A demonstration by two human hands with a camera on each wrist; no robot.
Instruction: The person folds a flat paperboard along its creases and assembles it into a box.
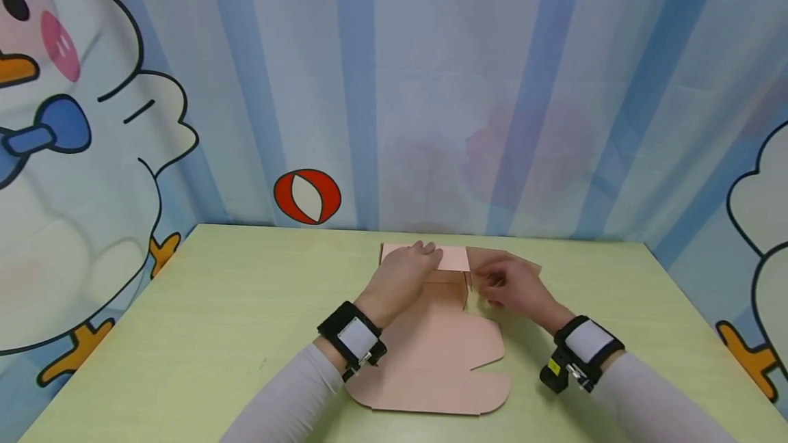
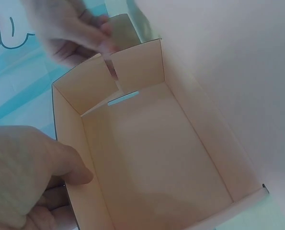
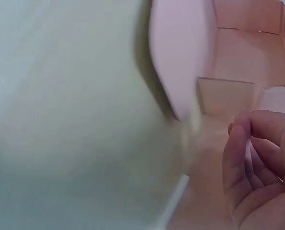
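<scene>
A pink cardboard box (image 1: 446, 333), partly folded, lies on the table with its lid panel toward me. My left hand (image 1: 406, 269) grips its far wall; in the left wrist view the thumb is inside and the fingers outside. At the right end, two upright tabs (image 2: 140, 64) stand with a narrow gap between them. My right hand (image 1: 511, 286) is just outside these tabs, over the outspread end flap (image 1: 523, 263). Its thumb and index tips (image 3: 238, 124) meet, and no cardboard shows between them. That hand is blurred in the left wrist view.
The box lies on a pale yellow-green table (image 1: 215, 320). Behind the table's far edge hangs a striped blue curtain (image 1: 431, 122) with cartoon prints. The lid's rounded ears (image 1: 489, 337) spread flat toward my right forearm.
</scene>
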